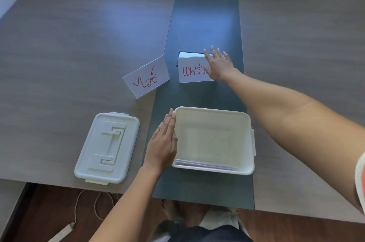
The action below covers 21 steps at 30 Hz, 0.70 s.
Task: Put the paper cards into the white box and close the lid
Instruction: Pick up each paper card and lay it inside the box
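My open right hand (pixel 218 66) lies flat over the far card (pixel 194 71), empty, while my flat, empty left hand (pixel 165 143) steadies the white box (pixel 213 170) nearer me.

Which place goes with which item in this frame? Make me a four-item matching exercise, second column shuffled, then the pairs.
Column 1
1. lid
2. white box
3. left hand
4. right hand

Column 2
A. reaching onto the standing paper card with red writing on the dark strip
B. lying flat on the grey table, left of everything else near the front edge
C. flat against the box's left outer wall
D. open on the dark strip, with some paper along its near wall

Pairs: 1-B, 2-D, 3-C, 4-A
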### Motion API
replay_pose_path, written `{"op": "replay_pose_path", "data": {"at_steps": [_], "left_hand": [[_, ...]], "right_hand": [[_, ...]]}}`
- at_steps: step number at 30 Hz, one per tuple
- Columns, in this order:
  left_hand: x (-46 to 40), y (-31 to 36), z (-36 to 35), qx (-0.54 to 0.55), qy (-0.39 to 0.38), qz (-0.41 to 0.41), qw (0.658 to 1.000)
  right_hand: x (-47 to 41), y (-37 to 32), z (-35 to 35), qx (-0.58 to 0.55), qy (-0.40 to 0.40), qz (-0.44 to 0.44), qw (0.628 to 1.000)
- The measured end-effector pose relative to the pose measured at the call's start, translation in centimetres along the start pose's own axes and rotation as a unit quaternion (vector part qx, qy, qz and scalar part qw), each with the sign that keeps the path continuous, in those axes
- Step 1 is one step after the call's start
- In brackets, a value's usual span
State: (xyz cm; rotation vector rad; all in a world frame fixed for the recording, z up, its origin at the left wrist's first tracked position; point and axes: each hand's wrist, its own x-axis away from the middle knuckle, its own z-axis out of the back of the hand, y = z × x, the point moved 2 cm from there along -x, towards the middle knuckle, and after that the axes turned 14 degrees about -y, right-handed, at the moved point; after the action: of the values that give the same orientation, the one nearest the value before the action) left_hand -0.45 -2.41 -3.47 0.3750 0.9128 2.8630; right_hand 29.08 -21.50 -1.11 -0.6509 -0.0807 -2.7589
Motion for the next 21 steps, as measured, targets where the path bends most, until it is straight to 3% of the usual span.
{"op": "replay_pose_path", "data": {"at_steps": [4, 8, 21], "left_hand": [[0.1, 0.0, 0.0, 0.002, 0.001, -0.003, 1.0], [0.0, -0.2, -0.1, 0.004, 0.0, -0.003, 1.0], [-0.2, -0.5, -0.3, -0.024, -0.002, -0.006, 1.0]], "right_hand": [[-1.3, 0.5, 0.0, 0.026, -0.01, -0.019, 0.999], [-0.8, 0.3, 0.4, 0.054, 0.031, -0.023, 0.998], [5.4, 1.1, 1.9, -0.026, 0.082, 0.0, 0.996]]}}
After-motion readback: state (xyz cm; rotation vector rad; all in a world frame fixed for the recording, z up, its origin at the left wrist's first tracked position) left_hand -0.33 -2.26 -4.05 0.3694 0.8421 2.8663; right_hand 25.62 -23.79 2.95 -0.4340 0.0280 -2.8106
